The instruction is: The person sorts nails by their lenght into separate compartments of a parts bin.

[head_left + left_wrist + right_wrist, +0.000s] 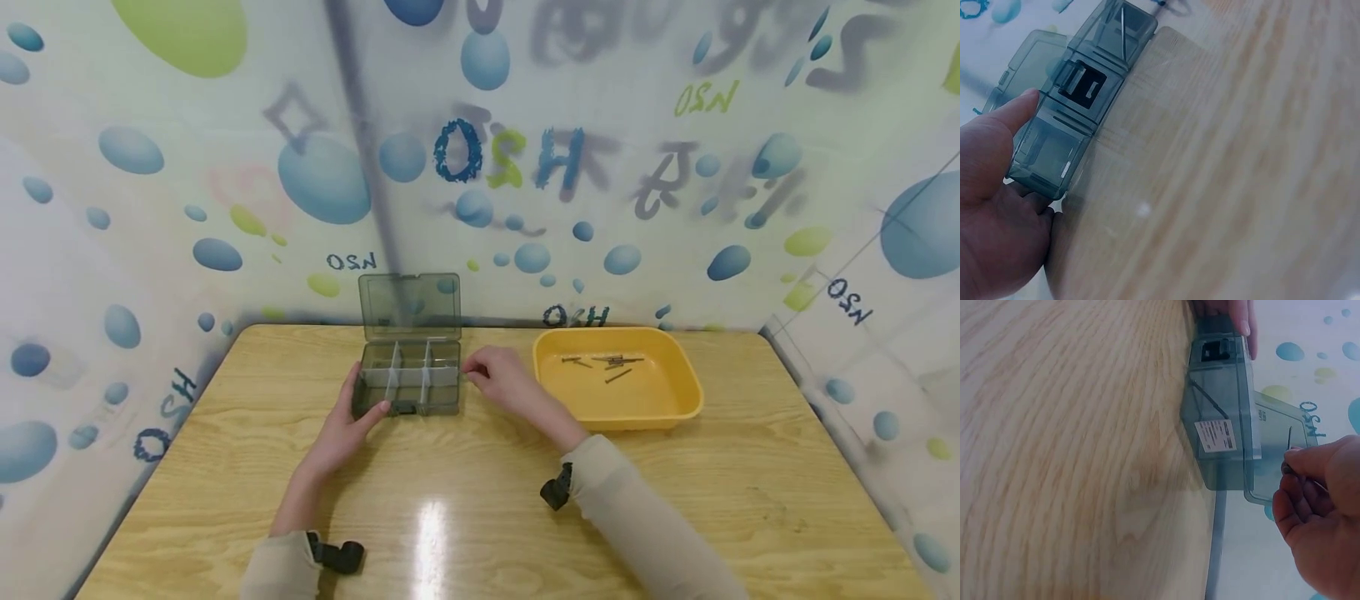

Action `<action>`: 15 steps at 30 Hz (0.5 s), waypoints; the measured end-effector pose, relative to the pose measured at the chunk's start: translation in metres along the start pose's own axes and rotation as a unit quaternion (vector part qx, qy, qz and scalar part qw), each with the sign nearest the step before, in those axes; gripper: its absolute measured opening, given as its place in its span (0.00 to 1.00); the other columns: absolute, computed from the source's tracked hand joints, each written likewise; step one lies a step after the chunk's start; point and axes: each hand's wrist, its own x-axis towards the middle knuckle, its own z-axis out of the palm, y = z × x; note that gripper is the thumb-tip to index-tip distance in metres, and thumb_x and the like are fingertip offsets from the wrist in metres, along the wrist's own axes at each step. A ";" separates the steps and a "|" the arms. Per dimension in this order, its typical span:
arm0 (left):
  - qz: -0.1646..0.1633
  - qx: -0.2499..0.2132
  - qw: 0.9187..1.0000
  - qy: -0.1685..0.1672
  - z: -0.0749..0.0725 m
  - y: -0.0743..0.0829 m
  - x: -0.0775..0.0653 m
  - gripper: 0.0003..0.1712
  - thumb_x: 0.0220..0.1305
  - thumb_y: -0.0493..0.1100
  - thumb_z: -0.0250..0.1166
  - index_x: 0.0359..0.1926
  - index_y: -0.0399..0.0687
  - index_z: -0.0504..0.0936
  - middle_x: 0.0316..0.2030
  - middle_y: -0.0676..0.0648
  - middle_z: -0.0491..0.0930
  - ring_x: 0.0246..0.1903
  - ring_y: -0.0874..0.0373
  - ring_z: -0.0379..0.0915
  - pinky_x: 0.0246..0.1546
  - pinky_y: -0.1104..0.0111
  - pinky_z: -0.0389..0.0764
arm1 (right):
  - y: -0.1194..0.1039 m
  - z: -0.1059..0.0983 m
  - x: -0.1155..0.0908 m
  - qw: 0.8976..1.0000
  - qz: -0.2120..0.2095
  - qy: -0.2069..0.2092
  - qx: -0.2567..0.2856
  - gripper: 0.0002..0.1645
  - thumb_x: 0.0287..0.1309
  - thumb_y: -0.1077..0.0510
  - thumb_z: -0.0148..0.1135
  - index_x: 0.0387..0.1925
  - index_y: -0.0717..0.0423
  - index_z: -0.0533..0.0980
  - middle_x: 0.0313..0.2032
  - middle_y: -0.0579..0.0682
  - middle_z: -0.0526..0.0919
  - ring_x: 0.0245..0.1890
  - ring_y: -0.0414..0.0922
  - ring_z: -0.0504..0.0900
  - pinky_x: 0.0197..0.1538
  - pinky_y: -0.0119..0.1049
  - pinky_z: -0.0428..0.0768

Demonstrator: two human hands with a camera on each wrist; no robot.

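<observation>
A grey see-through compartment box (407, 400) stands on the table with its lid (411, 304) raised at the back. My left hand (347, 429) holds the box's left side, thumb (1019, 111) over the front rim. My right hand (504, 382) is at the box's right edge. Between its thumb and forefinger it pinches a thin dark screw (1290, 439), the shaft pointing up in the right wrist view. Another long screw (1210, 400) lies slanted inside the front right compartment. Its threads are too blurred to make out.
To the right stands a yellow tray (615, 423) with several loose screws (617, 363) in it. Behind the wooden table (465, 517) hangs a patterned sheet (645, 292). A white label (1216, 435) is on the box's side.
</observation>
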 end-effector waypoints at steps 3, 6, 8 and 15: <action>0.000 0.000 1.000 0.001 0.000 0.001 0.000 0.53 0.77 0.52 0.61 0.83 0.50 0.34 0.80 0.31 0.38 0.77 0.32 0.36 0.72 0.38 0.45 | -0.003 0.004 0.002 1.000 -0.001 -0.007 -0.005 0.07 0.68 0.68 0.63 0.42 0.65 0.85 0.39 0.55 0.86 0.38 0.48 0.82 0.43 0.38 0.82; 0.000 -0.001 1.000 0.000 0.001 0.002 -0.001 0.52 0.77 0.52 0.61 0.83 0.50 0.34 0.80 0.32 0.38 0.77 0.32 0.35 0.72 0.38 0.45 | -0.006 0.007 0.004 1.000 0.009 -0.013 -0.007 0.08 0.68 0.69 0.62 0.43 0.65 0.85 0.40 0.56 0.86 0.41 0.49 0.84 0.46 0.40 0.83; 0.000 -0.002 1.000 0.000 0.001 0.002 -0.001 0.52 0.77 0.53 0.61 0.83 0.50 0.34 0.80 0.32 0.37 0.77 0.32 0.35 0.72 0.38 0.45 | -0.009 0.008 0.006 1.000 0.018 -0.016 -0.008 0.08 0.69 0.69 0.61 0.44 0.65 0.85 0.42 0.56 0.86 0.43 0.51 0.84 0.49 0.42 0.83; -0.002 0.002 1.000 0.000 0.000 0.002 0.000 0.52 0.77 0.54 0.61 0.83 0.50 0.34 0.80 0.32 0.38 0.77 0.33 0.35 0.73 0.38 0.45 | -0.014 0.012 0.013 0.999 0.037 -0.035 -0.013 0.10 0.70 0.68 0.59 0.45 0.67 0.85 0.42 0.58 0.86 0.44 0.52 0.83 0.49 0.42 0.83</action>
